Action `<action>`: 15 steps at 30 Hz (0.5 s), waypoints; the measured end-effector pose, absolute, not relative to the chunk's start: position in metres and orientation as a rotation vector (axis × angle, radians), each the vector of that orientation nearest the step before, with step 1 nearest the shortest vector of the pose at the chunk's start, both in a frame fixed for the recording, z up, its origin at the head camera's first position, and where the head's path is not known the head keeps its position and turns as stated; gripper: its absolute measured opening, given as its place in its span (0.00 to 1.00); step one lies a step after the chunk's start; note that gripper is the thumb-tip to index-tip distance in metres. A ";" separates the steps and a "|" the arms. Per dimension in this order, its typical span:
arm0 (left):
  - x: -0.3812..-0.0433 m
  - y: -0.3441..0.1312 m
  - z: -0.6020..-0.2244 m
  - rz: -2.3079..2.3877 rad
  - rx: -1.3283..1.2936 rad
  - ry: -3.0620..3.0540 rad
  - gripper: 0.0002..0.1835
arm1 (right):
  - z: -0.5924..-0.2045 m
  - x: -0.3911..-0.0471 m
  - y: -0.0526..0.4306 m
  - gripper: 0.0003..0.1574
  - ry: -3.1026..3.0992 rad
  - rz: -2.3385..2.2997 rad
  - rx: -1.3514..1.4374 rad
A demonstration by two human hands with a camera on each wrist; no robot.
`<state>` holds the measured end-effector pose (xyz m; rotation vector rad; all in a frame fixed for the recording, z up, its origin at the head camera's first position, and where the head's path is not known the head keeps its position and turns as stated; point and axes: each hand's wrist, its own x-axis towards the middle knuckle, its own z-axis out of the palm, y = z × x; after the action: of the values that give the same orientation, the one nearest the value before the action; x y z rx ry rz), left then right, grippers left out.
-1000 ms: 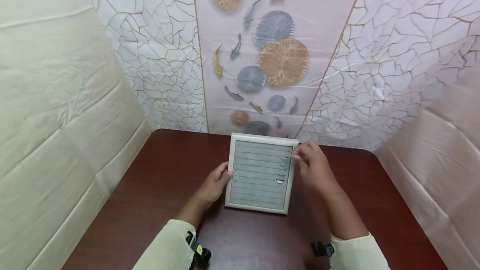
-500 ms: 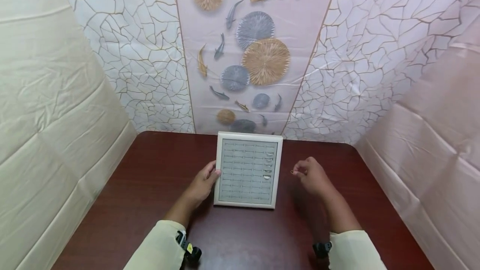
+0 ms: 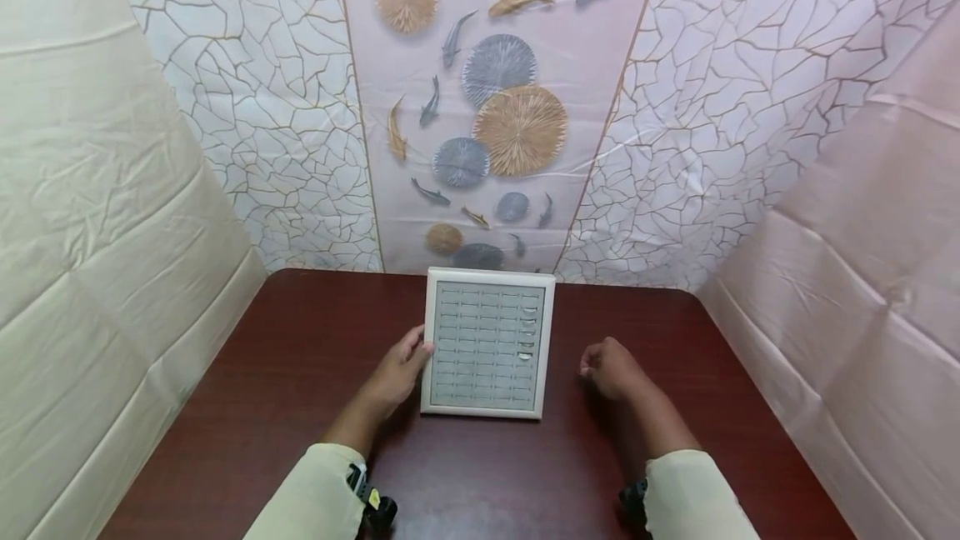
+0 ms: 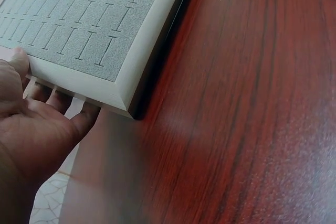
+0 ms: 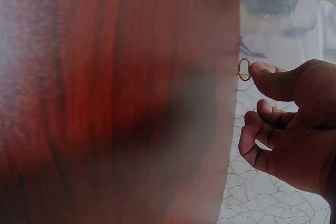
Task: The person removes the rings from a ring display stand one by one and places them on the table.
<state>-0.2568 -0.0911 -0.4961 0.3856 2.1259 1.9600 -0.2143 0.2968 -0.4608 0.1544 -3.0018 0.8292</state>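
Note:
A ring display board [image 3: 487,340] with a pale frame and grey slotted padding stands tilted up on the table. My left hand [image 3: 396,367] grips its left side; in the left wrist view the thumb [image 4: 20,62] lies on the front of the frame and the other fingers are behind it. Several silvery rings [image 3: 527,332] sit in a column of slots near the board's right side. To the right of the board, my right hand [image 3: 611,369] pinches a thin gold-coloured ring [image 5: 244,70] between thumb and forefinger, the other fingers curled.
The dark red-brown wooden table [image 3: 465,473] has rounded far corners. Behind it hangs a patterned cloth [image 3: 517,132] with fish and round motifs. Cream padded panels [image 3: 112,273] rise on the left and right sides.
My right hand has drawn away from the board's upper right corner, down and to the right, with the gold-coloured ring. The left hand keeps its grip on the board.

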 end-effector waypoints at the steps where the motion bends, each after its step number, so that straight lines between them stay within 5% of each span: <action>1: -0.256 -0.091 -0.496 1.961 0.384 2.125 0.27 | -0.463 -0.214 0.296 0.10 -3.005 0.824 0.158; 15: -0.256 -0.092 -0.493 1.940 0.353 2.134 0.27 | -0.481 -0.216 0.295 0.13 -3.037 0.757 0.221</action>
<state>-0.2559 -0.0922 -0.4931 0.3532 2.1337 1.9404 -0.2161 0.2948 -0.4806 0.2215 -3.0371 0.7571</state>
